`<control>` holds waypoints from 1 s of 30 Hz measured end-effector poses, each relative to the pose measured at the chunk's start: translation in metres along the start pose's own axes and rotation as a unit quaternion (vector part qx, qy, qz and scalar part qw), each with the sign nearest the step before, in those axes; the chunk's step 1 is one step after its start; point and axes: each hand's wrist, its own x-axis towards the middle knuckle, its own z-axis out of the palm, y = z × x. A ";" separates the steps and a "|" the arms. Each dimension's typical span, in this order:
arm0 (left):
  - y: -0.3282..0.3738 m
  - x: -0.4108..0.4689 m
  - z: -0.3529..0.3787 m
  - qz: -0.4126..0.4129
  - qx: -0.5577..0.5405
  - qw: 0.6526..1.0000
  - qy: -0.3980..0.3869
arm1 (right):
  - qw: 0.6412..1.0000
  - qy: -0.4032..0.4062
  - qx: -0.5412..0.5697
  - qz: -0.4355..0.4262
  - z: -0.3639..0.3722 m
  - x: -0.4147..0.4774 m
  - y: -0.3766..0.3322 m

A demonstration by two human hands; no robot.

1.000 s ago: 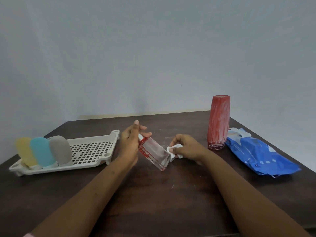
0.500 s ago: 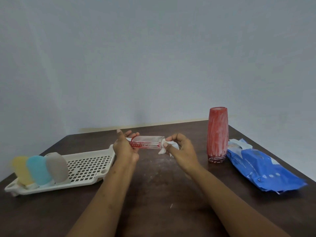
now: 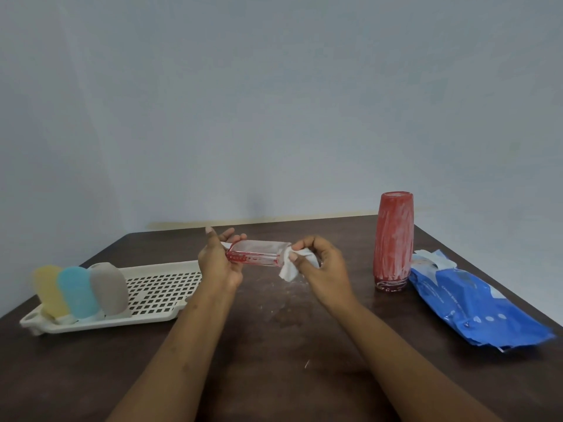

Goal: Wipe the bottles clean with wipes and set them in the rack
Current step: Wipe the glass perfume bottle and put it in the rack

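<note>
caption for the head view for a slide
Left hand holds a clear bottle level; right hand presses a wipe to its end.

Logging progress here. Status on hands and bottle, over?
Hands: left hand grips clear bottle by one end, level above table; right hand pinches wipe at its other end. Smeared red bottle stands beside wipe pack. Nothing blocking.

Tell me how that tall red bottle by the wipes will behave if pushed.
The tall red bottle stands high on a narrow base, so it probably tips rather than slides. Its round body would likely roll once down. The white smears may make it slippery.
</note>
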 end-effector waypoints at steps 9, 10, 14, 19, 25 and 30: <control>-0.008 -0.009 0.003 -0.027 0.023 0.999 -0.012 | 0.994 0.070 0.005 0.087 -0.007 0.002 0.011; -0.008 -0.009 0.003 -0.027 0.026 0.999 -0.011 | 0.993 0.074 0.006 0.096 -0.007 0.001 0.010; -0.008 -0.009 0.004 -0.019 0.038 0.999 -0.018 | 0.984 0.081 -0.011 0.158 -0.010 0.004 0.014; -0.006 -0.013 0.005 -0.013 0.068 0.996 -0.057 | 0.980 0.071 0.013 0.185 -0.013 0.004 0.008; -0.004 -0.021 0.004 0.014 0.140 0.980 -0.139 | 0.982 -0.017 -0.008 0.188 -0.015 0.003 -0.002; -0.015 -0.035 0.008 0.021 0.196 0.953 -0.230 | 0.983 -0.025 -0.031 0.177 -0.014 0.002 -0.005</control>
